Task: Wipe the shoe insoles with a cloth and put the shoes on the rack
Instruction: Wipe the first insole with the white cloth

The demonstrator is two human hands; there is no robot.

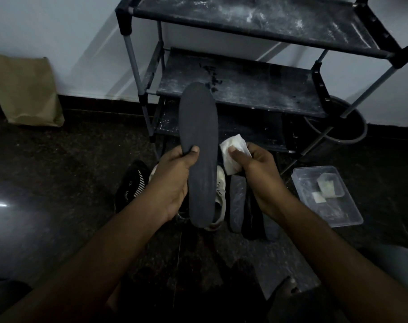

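My left hand [172,183] grips a long dark grey insole [199,145], held upright with its toe end pointing at the rack. Just to its right, my right hand [256,166] pinches a folded white cloth [233,152], close beside the insole and apart from it. On the floor under my hands lie a black shoe with white stripes [133,183], a white shoe [219,197], a second grey insole [237,201] and another dark shoe [254,217]. The black shoe rack [245,89] stands right behind, with dusty bare shelves.
A clear plastic tub [326,194] holding folded wipes sits on the dark floor to the right. A dark bucket [345,122] stands behind the rack's right leg. A brown paper bag [23,92] leans on the white wall at the left.
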